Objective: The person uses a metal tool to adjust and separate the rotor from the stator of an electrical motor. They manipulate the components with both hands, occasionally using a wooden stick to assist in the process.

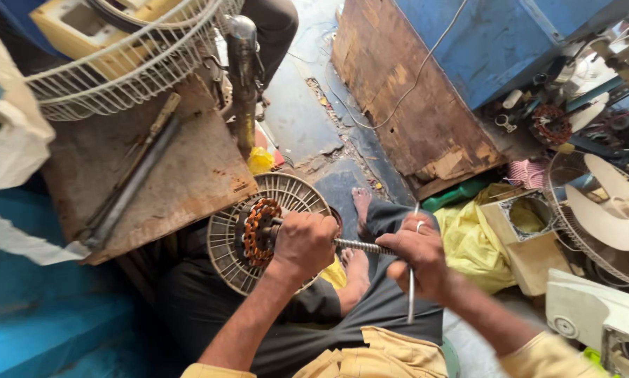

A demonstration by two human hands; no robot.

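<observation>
A round beige fan guard with a fan motor stator, wound in copper coils, rests on my lap. My left hand is closed around the motor's shaft right beside the stator. A threaded metal rod runs from that hand to my right hand, which grips the rod's other end together with a thin metal tool that hangs down from the fist. A ring sits on one finger of the right hand. My bare feet show beyond the hands.
A worn wooden board with a long metal bar lies at left, under a white wire fan cage. A fan with beige blades and a yellow cloth sit at right. A blue cabinet stands behind.
</observation>
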